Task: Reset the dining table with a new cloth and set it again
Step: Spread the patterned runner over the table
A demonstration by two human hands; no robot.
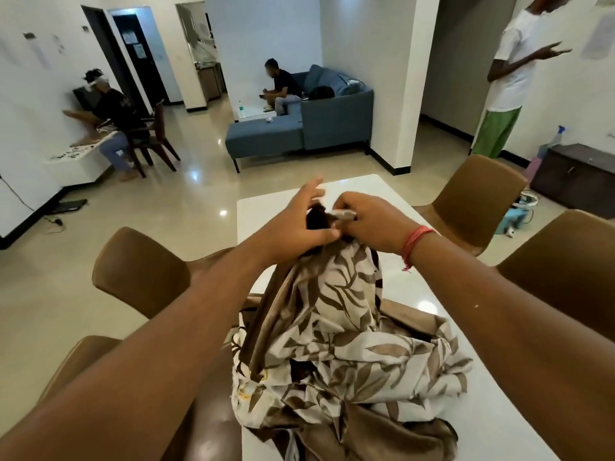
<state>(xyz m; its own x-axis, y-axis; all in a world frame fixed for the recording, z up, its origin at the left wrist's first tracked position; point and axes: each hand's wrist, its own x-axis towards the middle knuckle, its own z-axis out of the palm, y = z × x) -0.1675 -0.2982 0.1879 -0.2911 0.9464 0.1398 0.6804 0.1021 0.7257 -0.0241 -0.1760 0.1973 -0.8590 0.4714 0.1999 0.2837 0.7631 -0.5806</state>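
Note:
A cream cloth with a brown leaf print point(336, 331) lies bunched on the near part of the white dining table point(276, 204). One end of it is lifted above the table. My left hand point(296, 224) pinches that raised edge with the thumb while its fingers spread forward. My right hand point(372, 224), with a red thread on the wrist, grips the same edge right beside it. The cloth hangs from both hands in folds down to the heap. The far half of the table top is bare and glossy.
Brown chairs stand round the table: two on the left point(139, 271), two on the right point(479, 191). A person in white and green point(509, 81) stands at the right. A blue sofa point(309, 128) with a seated person lies beyond. Another person sits at the left wall point(116, 124).

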